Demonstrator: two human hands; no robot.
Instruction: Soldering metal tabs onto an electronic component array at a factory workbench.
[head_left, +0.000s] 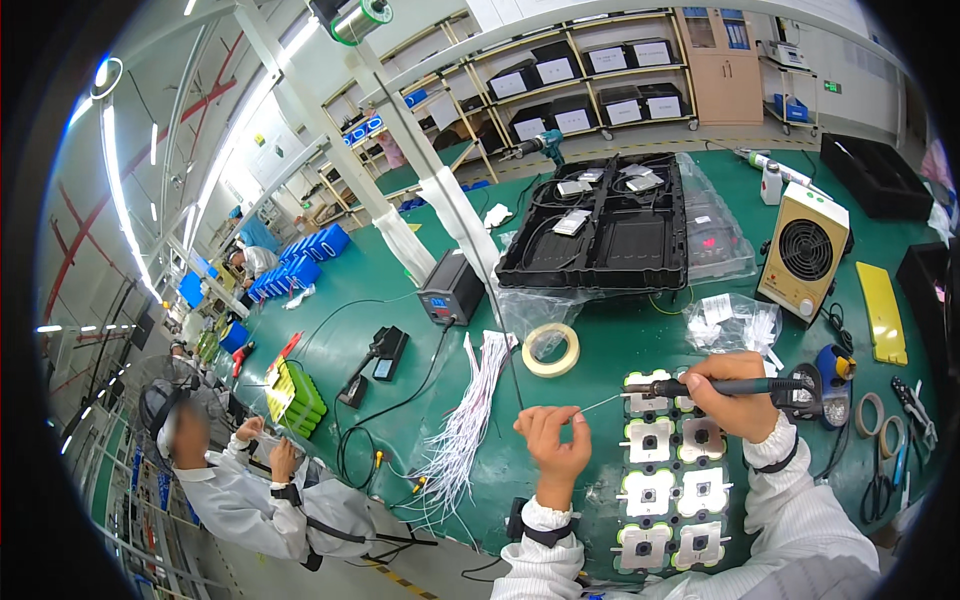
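Observation:
My right hand (pixel 735 395) grips a black-handled soldering iron (pixel 783 385), its metal tip pointing left over the top of a block of battery cells (pixel 650 440). That block has two columns of silvery-white square plates with dark centres. Thin solder wire (pixel 602 403) is pinched in my left hand (pixel 555 445); its free end reaches right, close to the iron's tip. Whether wire and tip touch I cannot tell. The wire appears to run up to a solder spool (pixel 362 20) hung overhead. A bundle of white leads (pixel 470 420) lies left of my left hand.
Beyond the cells are a masking tape roll (pixel 550 350), soldering station (pixel 450 288), black tray (pixel 590 235) and beige fan (pixel 805 250). Scissors (pixel 877 492), pliers (pixel 912 408) and tape rolls lie right. A co-worker (pixel 255 480) sits left, near green bins (pixel 295 400).

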